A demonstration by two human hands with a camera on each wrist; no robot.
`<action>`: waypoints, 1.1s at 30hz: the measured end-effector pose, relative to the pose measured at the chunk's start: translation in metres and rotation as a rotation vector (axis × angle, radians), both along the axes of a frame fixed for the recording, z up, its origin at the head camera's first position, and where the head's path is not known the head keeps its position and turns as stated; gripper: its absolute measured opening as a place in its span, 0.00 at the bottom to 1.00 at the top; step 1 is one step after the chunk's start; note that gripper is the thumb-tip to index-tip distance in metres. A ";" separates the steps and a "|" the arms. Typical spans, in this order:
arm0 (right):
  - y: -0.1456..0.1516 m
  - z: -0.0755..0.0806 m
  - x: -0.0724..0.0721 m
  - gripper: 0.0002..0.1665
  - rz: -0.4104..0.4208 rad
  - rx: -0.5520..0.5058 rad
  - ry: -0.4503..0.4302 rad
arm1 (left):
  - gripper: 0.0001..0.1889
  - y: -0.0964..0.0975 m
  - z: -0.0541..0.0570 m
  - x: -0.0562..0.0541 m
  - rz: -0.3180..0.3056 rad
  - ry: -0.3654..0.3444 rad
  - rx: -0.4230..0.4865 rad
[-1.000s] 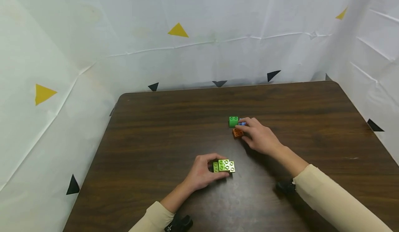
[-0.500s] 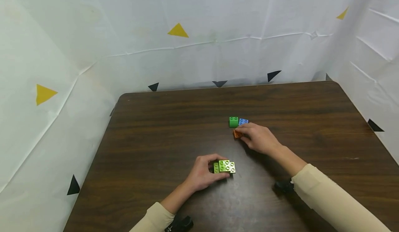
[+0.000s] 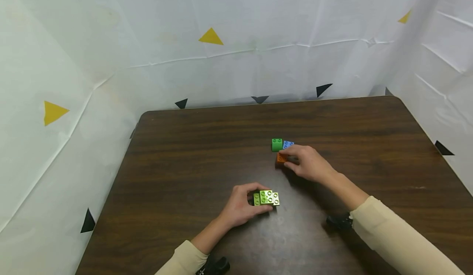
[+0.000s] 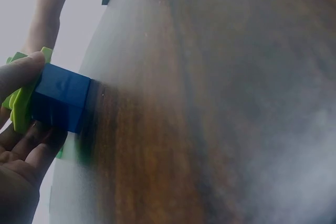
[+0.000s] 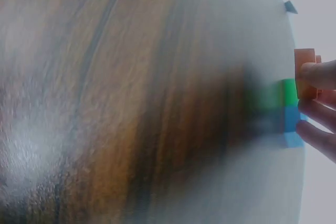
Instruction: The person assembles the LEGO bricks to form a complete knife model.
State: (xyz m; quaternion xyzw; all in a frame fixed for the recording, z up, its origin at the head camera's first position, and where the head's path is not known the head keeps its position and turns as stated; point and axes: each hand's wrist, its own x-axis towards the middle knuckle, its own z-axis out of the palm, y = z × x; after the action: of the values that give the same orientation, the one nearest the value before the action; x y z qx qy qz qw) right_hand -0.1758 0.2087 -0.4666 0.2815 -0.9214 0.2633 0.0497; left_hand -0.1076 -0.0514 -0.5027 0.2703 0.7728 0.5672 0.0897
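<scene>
Orange brick (image 3: 280,159) pinched in R grip (image 3: 308,163), lime-topped stack (image 3: 266,197) in L grip (image 3: 239,207), grn brick (image 3: 276,145), blue brick (image 3: 288,144): 1 ea.

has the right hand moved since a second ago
Yes, slightly: against the green brick, the right hand has shifted down the head view, uncovering the blue brick; it now pinches the orange brick.

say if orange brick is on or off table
Off: in the right wrist view, the right hand holds the orange brick above the table.
</scene>
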 end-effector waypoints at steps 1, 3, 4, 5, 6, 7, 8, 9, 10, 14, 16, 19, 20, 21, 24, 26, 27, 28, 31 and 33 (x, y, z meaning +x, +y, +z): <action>-0.001 0.002 0.001 0.22 0.010 -0.015 0.006 | 0.19 0.000 0.000 0.000 0.001 -0.002 0.002; -0.002 0.006 0.003 0.22 0.028 -0.036 0.017 | 0.19 0.000 0.000 0.000 0.004 -0.005 0.003; -0.004 0.009 0.005 0.22 0.037 -0.047 0.020 | 0.19 -0.001 0.000 0.000 0.004 -0.012 0.005; -0.005 0.012 0.008 0.23 0.047 -0.057 0.023 | 0.19 -0.001 -0.001 0.000 0.005 -0.016 0.005; -0.007 0.015 0.010 0.23 0.058 -0.066 0.025 | 0.19 -0.001 -0.001 -0.001 0.005 -0.021 0.006; -0.009 0.018 0.013 0.23 0.069 -0.074 0.028 | 0.19 -0.001 -0.001 -0.001 0.006 -0.023 0.005; -0.011 0.021 0.016 0.23 0.081 -0.081 0.031 | 0.19 -0.001 -0.001 -0.001 0.007 -0.022 0.001; -0.013 0.024 0.019 0.23 0.094 -0.090 0.027 | 0.19 -0.001 -0.001 -0.001 0.007 -0.022 0.000; -0.015 0.026 0.023 0.23 0.108 -0.099 0.024 | 0.19 -0.002 -0.001 -0.001 0.007 -0.022 0.000; -0.022 0.033 0.037 0.21 0.172 -0.139 -0.015 | 0.19 -0.002 -0.001 -0.002 0.002 -0.023 0.003; -0.025 0.036 0.044 0.21 0.207 -0.166 -0.035 | 0.19 -0.002 -0.001 -0.002 -0.002 -0.030 0.008; -0.029 0.038 0.053 0.20 0.259 -0.205 -0.038 | 0.18 -0.003 -0.002 -0.002 -0.005 -0.038 0.009; -0.030 0.038 0.055 0.20 0.274 -0.216 -0.035 | 0.18 -0.003 -0.002 -0.002 -0.006 -0.042 0.011; -0.031 0.038 0.058 0.20 0.290 -0.224 -0.026 | 0.18 -0.003 -0.002 -0.002 -0.007 -0.044 0.014; -0.034 0.037 0.064 0.20 0.329 -0.230 0.002 | 0.18 -0.003 -0.002 -0.001 -0.010 -0.047 0.016; -0.036 0.036 0.067 0.20 0.346 -0.224 0.022 | 0.19 -0.004 -0.002 -0.002 -0.010 -0.044 0.013; -0.037 0.035 0.068 0.20 0.350 -0.220 0.031 | 0.19 -0.004 -0.002 -0.002 -0.010 -0.043 0.012; -0.038 0.035 0.070 0.21 0.352 -0.216 0.036 | 0.19 -0.004 -0.002 -0.002 -0.009 -0.042 0.009; -0.039 0.033 0.072 0.21 0.352 -0.205 0.049 | 0.19 -0.003 -0.002 -0.002 -0.012 -0.046 0.004; -0.039 0.033 0.074 0.22 0.350 -0.201 0.047 | 0.18 -0.003 -0.001 -0.002 -0.017 -0.054 0.010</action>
State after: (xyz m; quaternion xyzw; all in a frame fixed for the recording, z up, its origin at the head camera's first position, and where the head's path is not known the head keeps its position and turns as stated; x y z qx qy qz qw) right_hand -0.1019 0.1696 -0.4339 0.4371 -0.8260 0.3519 0.0525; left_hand -0.1092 -0.0541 -0.5041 0.2621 0.7648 0.5774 0.1139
